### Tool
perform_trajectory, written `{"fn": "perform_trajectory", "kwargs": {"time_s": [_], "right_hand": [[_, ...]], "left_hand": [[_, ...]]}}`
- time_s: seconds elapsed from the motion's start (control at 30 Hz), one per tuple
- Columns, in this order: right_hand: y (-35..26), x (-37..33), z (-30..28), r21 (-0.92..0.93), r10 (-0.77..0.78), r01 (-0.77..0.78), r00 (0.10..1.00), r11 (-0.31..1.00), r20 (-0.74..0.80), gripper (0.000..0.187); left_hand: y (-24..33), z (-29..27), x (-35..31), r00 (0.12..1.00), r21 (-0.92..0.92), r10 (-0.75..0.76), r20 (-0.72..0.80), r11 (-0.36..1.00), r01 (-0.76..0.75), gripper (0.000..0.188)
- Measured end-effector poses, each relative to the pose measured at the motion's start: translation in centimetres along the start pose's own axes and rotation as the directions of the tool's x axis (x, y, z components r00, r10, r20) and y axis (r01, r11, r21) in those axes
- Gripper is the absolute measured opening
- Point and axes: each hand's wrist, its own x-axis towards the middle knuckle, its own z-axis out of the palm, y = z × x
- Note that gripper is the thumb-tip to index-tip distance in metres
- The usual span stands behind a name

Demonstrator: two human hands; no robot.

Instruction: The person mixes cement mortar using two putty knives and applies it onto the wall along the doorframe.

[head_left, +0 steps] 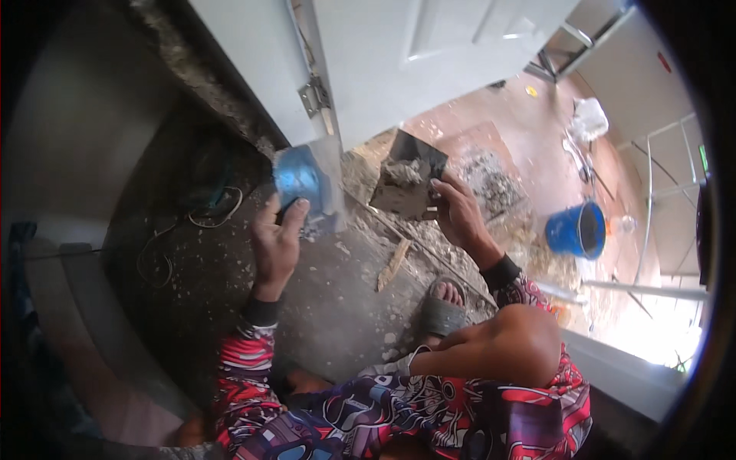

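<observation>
My left hand is closed on the lower edge of a flat blue-and-grey plate, thumb on its face. The plate is up against the foot of the white door frame, below a metal hinge. My right hand grips the right side of a dark, square, flat plate. A lump of grey mortar sits on this plate. A gap separates the two plates, above the broken edge of the floor.
A white panelled door stands ahead. Mortar mix lies on the reddish floor beyond, with a blue bucket to its right. A wood scrap and rubble lie near my sandalled foot. At left, a cable trails over dark floor.
</observation>
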Motion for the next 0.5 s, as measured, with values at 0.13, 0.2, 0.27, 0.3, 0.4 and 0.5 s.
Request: {"fn": "perform_trajectory", "kwargs": {"time_s": [0.13, 0.2, 0.27, 0.3, 0.4, 0.5], "right_hand": [[-3.2, -1.8, 1.2, -0.118, -0.095, 0.087, 0.993, 0.989, -0.068, 0.028], [-2.6, -1.9, 1.1, -0.095, -0.124, 0.119, 0.991, 0.988, -0.048, 0.029], [-2.4, -2.2, 0.7, -0.104, -0.146, 0.141, 0.988, 0.984, -0.043, 0.029], [-2.4, -2.3, 0.9, -0.112, -0.168, 0.163, 0.985, 0.980, -0.040, 0.029], [-2.6, -2.7, 1.6, -0.114, -0.189, 0.181, 0.980, 0.977, -0.063, 0.029], [-2.6, -3.0, 2.0, -0.122, -0.195, 0.187, 0.980, 0.975, -0.051, 0.029]], "left_hand": [[-2.2, 5.6, -1.6, 0.993, -0.089, -0.076, 0.090, 0.992, 0.084, 0.018], [-4.1, 6.6, -2.6, 0.989, -0.166, -0.121, 0.083, 0.977, 0.133, 0.019], [-4.6, 7.1, -2.9, 0.993, -0.188, -0.103, 0.060, 0.976, 0.113, 0.020], [-4.7, 7.2, -2.8, 0.995, -0.206, -0.088, 0.037, 0.974, 0.094, 0.020], [-5.4, 6.7, -2.0, 0.992, -0.256, -0.121, 0.038, 0.958, 0.126, 0.017], [-6.2, 7.2, -2.2, 0.982, -0.322, -0.174, 0.071, 0.928, 0.188, 0.013]]}}
